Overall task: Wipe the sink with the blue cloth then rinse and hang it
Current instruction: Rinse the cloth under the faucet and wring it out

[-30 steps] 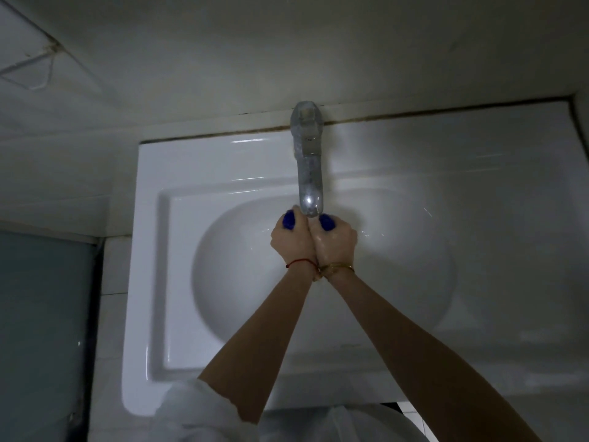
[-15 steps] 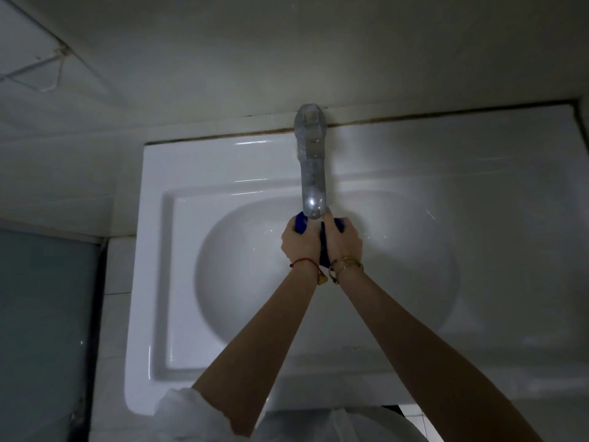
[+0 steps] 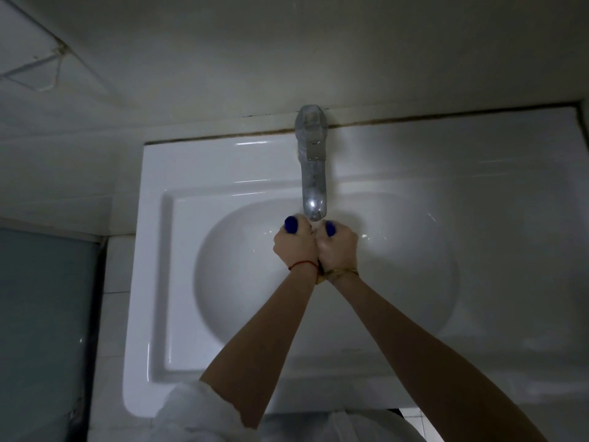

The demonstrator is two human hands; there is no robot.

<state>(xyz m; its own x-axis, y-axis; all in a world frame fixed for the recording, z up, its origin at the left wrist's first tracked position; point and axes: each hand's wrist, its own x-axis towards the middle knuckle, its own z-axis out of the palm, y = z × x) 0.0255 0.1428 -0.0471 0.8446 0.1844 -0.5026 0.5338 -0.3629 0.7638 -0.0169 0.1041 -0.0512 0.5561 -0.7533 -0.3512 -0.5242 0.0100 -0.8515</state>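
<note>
Both fists are pressed together over the white sink (image 3: 178,282), just below the spout of the metal tap (image 3: 313,183). My left hand (image 3: 296,247) and my right hand (image 3: 338,247) each clench the blue cloth (image 3: 290,224). Only two small blue ends of it stick out past the knuckles, one from each fist; the other shows at blue cloth end (image 3: 330,228). The rest of the cloth is hidden inside the hands. A red thread circles the left wrist and a gold bracelet the right.
A tiled wall (image 3: 287,59) rises behind the tap, with a dark seam along the sink's back edge. A grey-blue panel (image 3: 41,330) stands left of the sink. A flat white counter (image 3: 494,186) extends to the right of the basin.
Half a second ago the hands were slightly parted with cloth showing between them; now the fists are squeezed together again, with blue ends poking out at the knuckles.
</note>
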